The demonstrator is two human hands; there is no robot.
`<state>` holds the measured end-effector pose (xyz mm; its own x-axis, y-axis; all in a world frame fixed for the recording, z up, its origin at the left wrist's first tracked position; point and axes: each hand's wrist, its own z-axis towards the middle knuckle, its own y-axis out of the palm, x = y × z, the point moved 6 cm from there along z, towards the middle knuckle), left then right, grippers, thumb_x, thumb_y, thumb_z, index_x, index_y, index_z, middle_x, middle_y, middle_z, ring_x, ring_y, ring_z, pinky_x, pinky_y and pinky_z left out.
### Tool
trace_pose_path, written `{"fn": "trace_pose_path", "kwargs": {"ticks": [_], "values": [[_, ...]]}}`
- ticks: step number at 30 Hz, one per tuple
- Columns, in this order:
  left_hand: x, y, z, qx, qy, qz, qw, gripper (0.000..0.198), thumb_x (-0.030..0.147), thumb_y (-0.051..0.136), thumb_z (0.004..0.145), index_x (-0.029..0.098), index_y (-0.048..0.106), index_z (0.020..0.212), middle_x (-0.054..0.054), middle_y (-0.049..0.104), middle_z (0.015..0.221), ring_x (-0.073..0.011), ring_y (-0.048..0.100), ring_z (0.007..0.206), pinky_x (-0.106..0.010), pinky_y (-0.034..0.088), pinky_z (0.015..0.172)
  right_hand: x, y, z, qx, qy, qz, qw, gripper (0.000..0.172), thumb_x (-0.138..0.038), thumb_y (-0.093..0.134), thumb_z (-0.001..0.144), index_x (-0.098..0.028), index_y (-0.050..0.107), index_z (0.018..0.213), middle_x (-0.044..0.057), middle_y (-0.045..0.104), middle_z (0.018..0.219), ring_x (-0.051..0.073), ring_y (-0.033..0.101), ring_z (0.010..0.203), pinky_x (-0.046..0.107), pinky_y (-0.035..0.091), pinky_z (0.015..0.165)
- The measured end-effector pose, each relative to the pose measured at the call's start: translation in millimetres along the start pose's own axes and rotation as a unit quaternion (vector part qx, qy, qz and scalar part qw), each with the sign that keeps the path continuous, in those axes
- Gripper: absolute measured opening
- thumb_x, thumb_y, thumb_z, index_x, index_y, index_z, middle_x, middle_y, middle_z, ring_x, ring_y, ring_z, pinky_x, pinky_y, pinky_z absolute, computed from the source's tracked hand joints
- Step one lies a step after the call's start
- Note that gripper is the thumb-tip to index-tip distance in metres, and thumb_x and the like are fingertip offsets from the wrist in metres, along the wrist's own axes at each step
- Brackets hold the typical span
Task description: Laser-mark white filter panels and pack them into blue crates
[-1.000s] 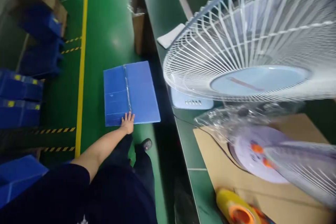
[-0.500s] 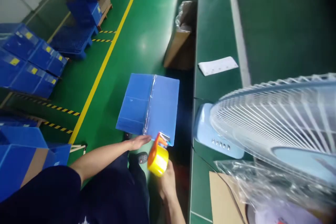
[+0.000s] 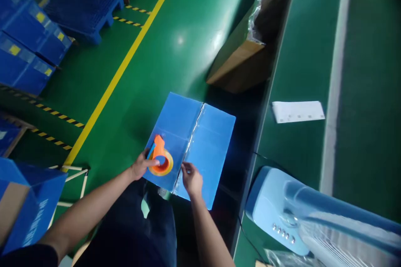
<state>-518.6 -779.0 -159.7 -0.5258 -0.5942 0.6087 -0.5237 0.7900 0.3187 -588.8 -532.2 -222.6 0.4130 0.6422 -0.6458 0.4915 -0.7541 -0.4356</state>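
Note:
A flat blue corrugated plastic box (image 3: 200, 142) lies on the green floor, with a strip of clear tape down its middle seam. My left hand (image 3: 140, 166) is closed on an orange and yellow tape dispenser (image 3: 160, 160) that rests on the box's near left part. My right hand (image 3: 191, 179) pinches at the near end of the taped seam, fingers pressed together on the box's edge. My dark trousers show below the box.
A green workbench (image 3: 300, 62) runs along the right with a white paper strip (image 3: 297, 111) and a light blue fan base (image 3: 275, 208). A cardboard box with plastic wrap (image 3: 247, 54) stands beyond. Blue crates (image 3: 28, 46) and a yellow floor line (image 3: 125, 62) lie left.
The tape dispenser went from my right hand to my left hand and now rests on the box. My right hand moved to the seam's near end. The view swung down and left.

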Motion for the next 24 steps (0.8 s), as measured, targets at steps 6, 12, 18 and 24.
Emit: {"fn": "trace_pose_path", "kwargs": {"ticks": [6, 12, 18, 24], "values": [[22.7, 34.3, 77.9, 0.050, 0.118, 0.099, 0.987, 0.062, 0.039, 0.097, 0.070, 0.019, 0.064, 0.119, -0.004, 0.074, 0.103, -0.0196, 0.069, 0.090, -0.034, 0.056, 0.084, 28.0, 15.7, 91.2, 0.038, 0.014, -0.100, 0.994, 0.022, -0.042, 0.068, 0.089, -0.020, 0.073, 0.089, 0.011, 0.074, 0.099, 0.027, 0.066, 0.093, 0.039, 0.050, 0.086], [-0.3, 113.1, 139.6, 0.130, 0.182, 0.261, 0.939, 0.065, 0.051, 0.095, 0.074, 0.025, 0.055, 0.118, -0.005, 0.069, 0.101, -0.0231, 0.067, 0.087, -0.037, 0.053, 0.077, 50.1, 19.5, 99.5, 0.029, -0.002, -0.094, 0.995, 0.030, -0.051, 0.067, 0.090, -0.021, 0.068, 0.088, 0.009, 0.069, 0.094, 0.026, 0.061, 0.086, 0.037, 0.045, 0.078], [-54.9, 141.5, 186.2, 0.155, 0.155, 0.404, 0.888, 0.076, 0.052, 0.093, 0.080, 0.022, 0.051, 0.136, -0.012, 0.073, 0.112, -0.0337, 0.073, 0.105, -0.046, 0.057, 0.093, 64.4, 4.4, 115.5, -0.067, -0.031, -0.003, 0.997, 0.042, -0.062, 0.068, 0.085, -0.021, 0.073, 0.090, 0.010, 0.074, 0.092, 0.027, 0.066, 0.083, 0.038, 0.049, 0.076], [-88.0, 145.7, 185.8, 0.133, 0.231, 0.510, 0.818, 0.074, 0.049, 0.091, 0.080, 0.022, 0.054, 0.137, -0.013, 0.077, 0.124, -0.0352, 0.075, 0.118, -0.048, 0.062, 0.103, 33.6, -80.9, 180.5, -0.080, -0.030, 0.166, 0.982, 0.064, -0.082, 0.054, 0.098, -0.024, 0.072, 0.118, 0.011, 0.080, 0.113, 0.028, 0.075, 0.097, 0.043, 0.062, 0.088]]}}
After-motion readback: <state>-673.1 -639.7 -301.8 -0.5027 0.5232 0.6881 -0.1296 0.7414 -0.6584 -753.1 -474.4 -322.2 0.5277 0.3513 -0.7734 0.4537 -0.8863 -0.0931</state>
